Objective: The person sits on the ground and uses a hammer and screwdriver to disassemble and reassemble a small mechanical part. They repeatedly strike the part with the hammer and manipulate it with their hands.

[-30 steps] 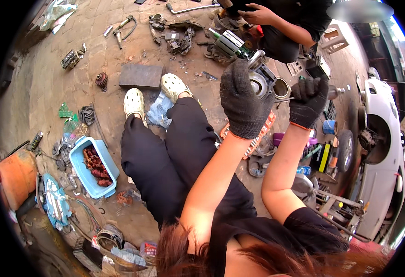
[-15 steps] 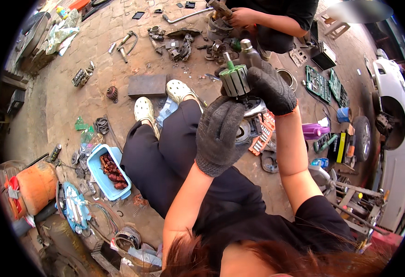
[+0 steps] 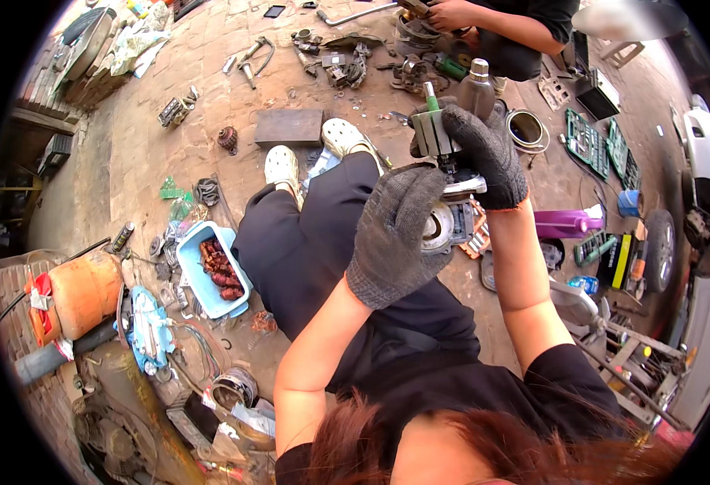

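Both of my hands wear dark grey knitted gloves. My right hand (image 3: pixel 491 158) is closed around the side of a ribbed metal rotor (image 3: pixel 433 133) with a green-coated shaft pointing up and away. Below the rotor, my left hand (image 3: pixel 397 234) grips a cast metal housing (image 3: pixel 438 228) with a round bore, held above my lap. The rotor's lower shaft runs down to the pale metal rim of the housing; my fingers partly hide that joint. A steel flask (image 3: pixel 476 90) stands just beyond my right hand.
A light-blue basin (image 3: pixel 197 283) of copper-wound parts sits at left. Ahead lie a dark block (image 3: pixel 289 128) and greasy metal parts (image 3: pixel 347 69). Another person's hand (image 3: pixel 452 14) works at the top. Green tool cases (image 3: pixel 588 145), a purple bottle (image 3: pixel 564 224) and a wheel (image 3: pixel 660 250) are at right.
My view has swung, so the floor things sit further right and higher. Both hands keep hold of the rotor and housing, and the rotor is tilted a little differently.
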A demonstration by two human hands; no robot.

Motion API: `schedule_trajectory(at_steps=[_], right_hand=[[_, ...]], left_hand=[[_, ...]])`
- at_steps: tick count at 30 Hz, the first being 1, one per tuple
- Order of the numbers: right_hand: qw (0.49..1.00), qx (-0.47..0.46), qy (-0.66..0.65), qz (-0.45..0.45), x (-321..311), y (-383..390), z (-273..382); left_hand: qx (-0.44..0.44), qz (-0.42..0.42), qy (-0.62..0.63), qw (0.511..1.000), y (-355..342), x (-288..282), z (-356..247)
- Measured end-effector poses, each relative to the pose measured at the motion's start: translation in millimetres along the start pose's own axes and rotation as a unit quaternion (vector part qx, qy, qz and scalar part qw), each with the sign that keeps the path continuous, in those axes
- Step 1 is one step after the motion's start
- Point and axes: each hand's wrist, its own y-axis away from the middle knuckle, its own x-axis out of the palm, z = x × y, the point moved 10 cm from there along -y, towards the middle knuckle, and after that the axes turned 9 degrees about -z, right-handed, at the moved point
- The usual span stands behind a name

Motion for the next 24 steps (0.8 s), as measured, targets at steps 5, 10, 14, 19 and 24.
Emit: schedule_trajectory(at_steps=[5,10,14,19,24], right_hand=[[0.984,0.086,-0.128,0.087,6,-12,-43],[0.877,0.254,-0.373,0.166,46,8,-57],[0.883,0.234,-0.362,0.186,56,11,-45],[0.938,0.134,-0.303,0.1,31,0,-41],[0.895,0.166,-0.358,0.208,50,11,-25]], left_hand=[[-0.055,-0.005,0.018,0.998,-10,-9,-9],[-0.124,-0.016,0.035,0.992,-6,-20,-8],[-0.113,-0.019,0.015,0.993,-8,-26,-18],[-0.079,0.0,-0.037,0.996,-11,-28,-33],[-0.094,-0.016,-0.001,0.995,-10,-32,-29]])
